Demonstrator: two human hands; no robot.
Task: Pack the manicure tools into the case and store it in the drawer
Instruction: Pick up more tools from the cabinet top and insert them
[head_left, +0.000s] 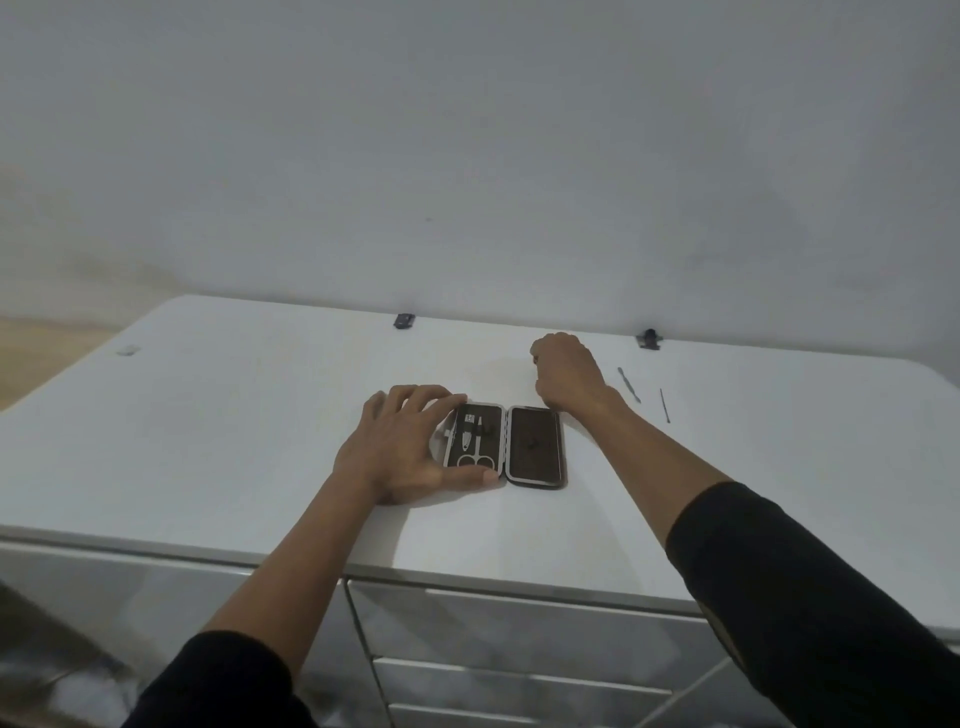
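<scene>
Packing is midway: the left hand (397, 447), fingers spread, steadies the open case (504, 446); the right hand (563, 371) curls, contents unseen. Two tools (628, 385) remain.

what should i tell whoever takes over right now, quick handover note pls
Left hand: fingers spread, steadying the left half of the open case on the white dresser top.
Right hand: curled, behind the case; whether it holds a tool cannot be seen.
Done: scissors and a clipper-like tool sit in the case's left half.
Left: two thin metal tools lie loose to the right. Pack them, close the case, put it in a drawer below.
</scene>
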